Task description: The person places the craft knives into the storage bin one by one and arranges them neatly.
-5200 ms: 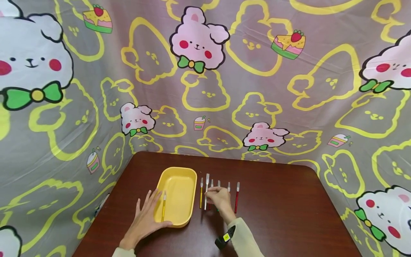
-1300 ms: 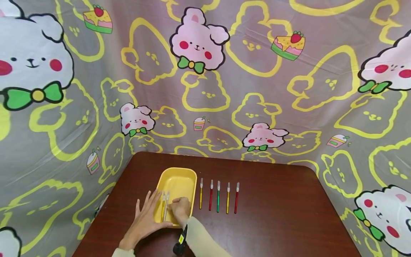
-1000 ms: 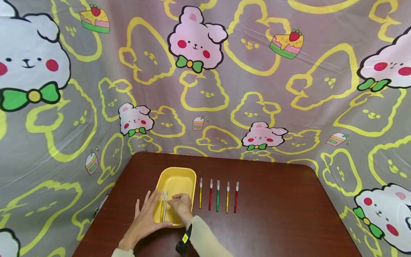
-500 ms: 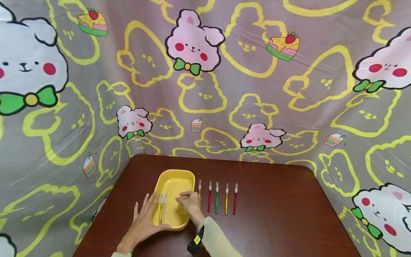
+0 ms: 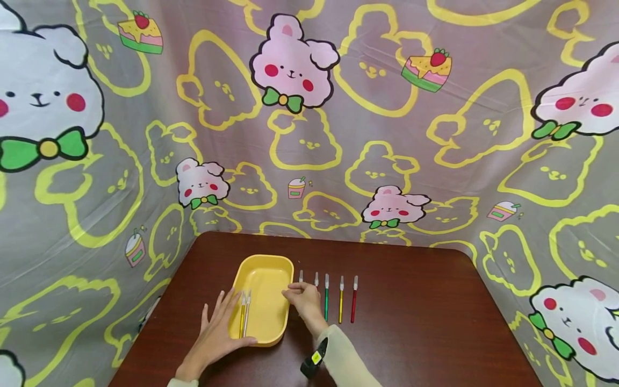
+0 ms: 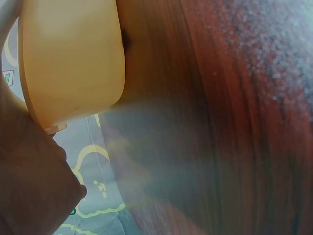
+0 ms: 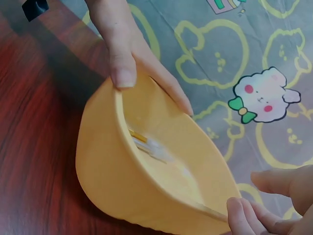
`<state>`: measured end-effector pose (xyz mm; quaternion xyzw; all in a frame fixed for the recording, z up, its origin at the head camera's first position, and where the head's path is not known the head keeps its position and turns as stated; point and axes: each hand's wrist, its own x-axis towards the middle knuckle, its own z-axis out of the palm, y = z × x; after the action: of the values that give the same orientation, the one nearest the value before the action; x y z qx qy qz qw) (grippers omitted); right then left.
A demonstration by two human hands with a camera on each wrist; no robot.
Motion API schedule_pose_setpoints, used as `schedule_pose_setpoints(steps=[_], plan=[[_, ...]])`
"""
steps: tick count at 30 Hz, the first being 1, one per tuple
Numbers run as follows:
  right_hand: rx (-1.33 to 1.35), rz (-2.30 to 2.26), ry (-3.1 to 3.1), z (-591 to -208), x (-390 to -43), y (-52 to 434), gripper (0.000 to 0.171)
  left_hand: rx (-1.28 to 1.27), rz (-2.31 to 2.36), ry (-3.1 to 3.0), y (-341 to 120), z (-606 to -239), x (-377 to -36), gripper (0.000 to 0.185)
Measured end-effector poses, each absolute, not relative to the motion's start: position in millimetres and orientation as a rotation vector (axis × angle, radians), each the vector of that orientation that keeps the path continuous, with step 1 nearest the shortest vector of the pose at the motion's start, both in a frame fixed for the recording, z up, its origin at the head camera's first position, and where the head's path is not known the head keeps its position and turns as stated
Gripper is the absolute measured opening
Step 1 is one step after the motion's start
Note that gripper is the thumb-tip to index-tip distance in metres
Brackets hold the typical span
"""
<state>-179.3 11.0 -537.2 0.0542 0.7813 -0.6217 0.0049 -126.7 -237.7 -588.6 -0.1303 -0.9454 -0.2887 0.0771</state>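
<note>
A yellow tray (image 5: 266, 279) sits on the table, my left hand (image 5: 217, 330) holding its near left corner, thumb along the front rim and fingers over the left side. Inside lie two slim pen-shaped craft knives with translucent caps, one yellow (image 5: 242, 322) and one silver (image 5: 246, 317). My right hand (image 5: 307, 303) hovers by the tray's right rim, thumb and fingers apart in the right wrist view, holding nothing. It partly hides a capped knife (image 5: 301, 276) and a red craft knife (image 5: 316, 278) in the row beyond.
Farther right in the row lie a green craft knife (image 5: 326, 306), a yellow craft knife (image 5: 340, 307) and a red craft knife (image 5: 354, 306), roughly parallel. The dark wooden table (image 5: 411, 322) is bounded by patterned cloth (image 5: 309, 161) at the back and sides.
The silver craft knife, in the right hand's fingers at the row, has moved left into the tray and been let go. The right hand has since drawn back right to the rim.
</note>
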Motion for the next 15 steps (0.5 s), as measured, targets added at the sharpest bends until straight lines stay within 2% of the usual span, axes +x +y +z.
schedule_pose_setpoints(steps=[15], plan=[[0.169,-1.945,2.481,-545.0,-187.6,53.3,0.029,-0.370,-0.879,-2.870,-239.0,-588.8,-127.9,0.128]])
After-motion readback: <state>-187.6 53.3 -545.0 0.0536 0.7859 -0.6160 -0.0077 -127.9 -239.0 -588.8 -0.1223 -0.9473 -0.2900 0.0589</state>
